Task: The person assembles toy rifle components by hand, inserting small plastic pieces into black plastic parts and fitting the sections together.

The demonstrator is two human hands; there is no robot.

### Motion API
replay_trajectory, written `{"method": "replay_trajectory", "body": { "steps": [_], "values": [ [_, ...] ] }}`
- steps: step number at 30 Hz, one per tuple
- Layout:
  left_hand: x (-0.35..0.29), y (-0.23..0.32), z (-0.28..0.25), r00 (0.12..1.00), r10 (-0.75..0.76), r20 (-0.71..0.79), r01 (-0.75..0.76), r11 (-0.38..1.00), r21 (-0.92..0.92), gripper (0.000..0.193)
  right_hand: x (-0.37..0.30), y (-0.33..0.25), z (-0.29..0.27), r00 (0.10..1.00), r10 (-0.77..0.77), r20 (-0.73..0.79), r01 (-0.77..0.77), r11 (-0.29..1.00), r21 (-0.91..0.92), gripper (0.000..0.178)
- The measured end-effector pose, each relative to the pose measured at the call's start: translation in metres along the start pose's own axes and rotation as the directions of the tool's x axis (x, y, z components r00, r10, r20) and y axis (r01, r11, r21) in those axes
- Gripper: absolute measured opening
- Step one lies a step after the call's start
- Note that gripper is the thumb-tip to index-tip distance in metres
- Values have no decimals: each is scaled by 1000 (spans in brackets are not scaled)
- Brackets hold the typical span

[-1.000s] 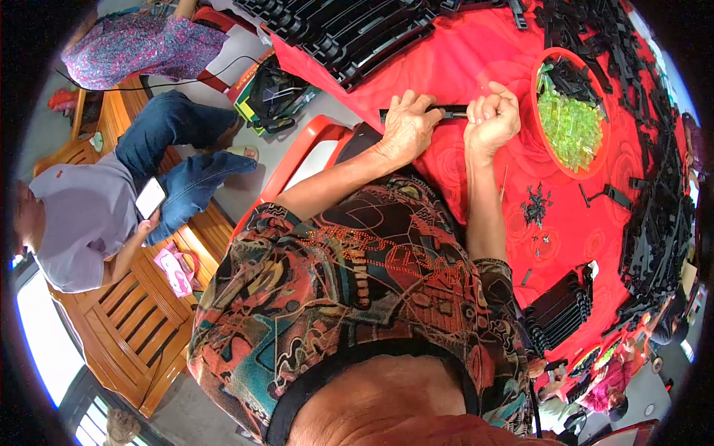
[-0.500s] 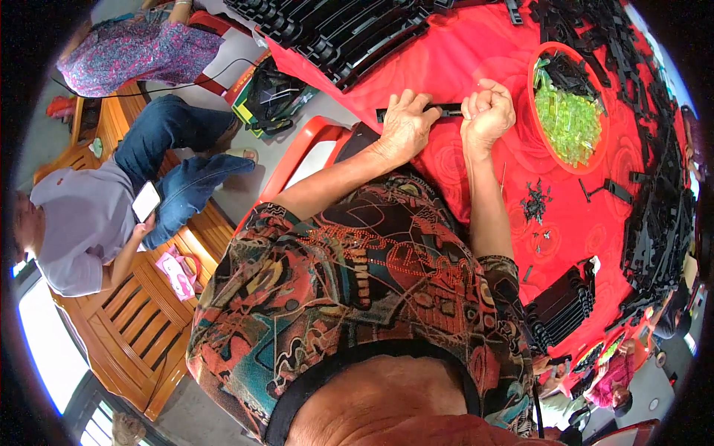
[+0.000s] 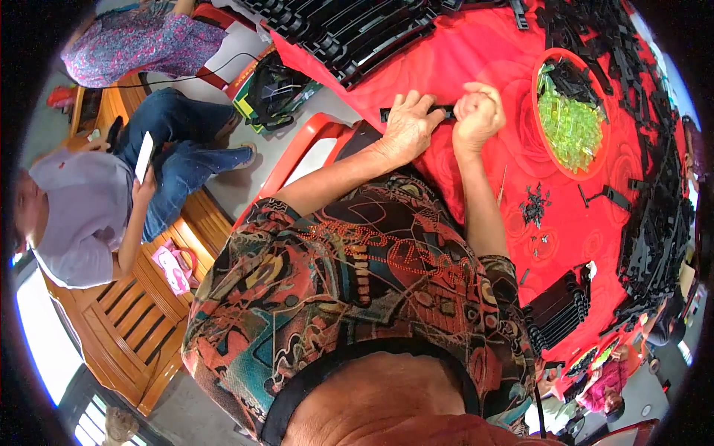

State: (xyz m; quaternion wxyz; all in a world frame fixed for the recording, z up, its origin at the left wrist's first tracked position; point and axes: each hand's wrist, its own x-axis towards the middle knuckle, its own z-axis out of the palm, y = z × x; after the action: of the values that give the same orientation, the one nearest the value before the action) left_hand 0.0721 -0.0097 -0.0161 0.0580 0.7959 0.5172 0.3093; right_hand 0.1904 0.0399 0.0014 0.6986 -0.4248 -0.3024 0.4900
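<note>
I'm gripping a black strip [image 3: 448, 111] in my left hand [image 3: 408, 129];
My right hand [image 3: 477, 121] is sitting curled by its right end; whether holding anything, I cannot tell.

a table with a red, rose-patterned cloth [image 3: 416, 63] carries a red plastic bowl [image 3: 582, 177], with a heap of black parts [image 3: 658, 223] along the bowl's upper and right sides. left of the bowl lie long black racks [image 3: 349, 37]; below it, small dark pieces [image 3: 535, 204], a thin stick [image 3: 503, 182] and, farther down, a black ribbed stack [image 3: 558, 312].
</note>
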Motion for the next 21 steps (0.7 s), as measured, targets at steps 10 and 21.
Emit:
{"method": "replay_trajectory", "body": {
  "steps": [10, 21],
  "values": [
    [-3, 0, 3, 997, 58, -55, -58, 998, 10, 26, -1, -48, 8, 986, -164, -6, 164, 983, 81, 22],
    [1, -11, -32, 976, -38, -213, 56, 995, 79, 30, -17, -46, 19, 986, -32, 161, 61, 983, -175, 18]
  ]
}}
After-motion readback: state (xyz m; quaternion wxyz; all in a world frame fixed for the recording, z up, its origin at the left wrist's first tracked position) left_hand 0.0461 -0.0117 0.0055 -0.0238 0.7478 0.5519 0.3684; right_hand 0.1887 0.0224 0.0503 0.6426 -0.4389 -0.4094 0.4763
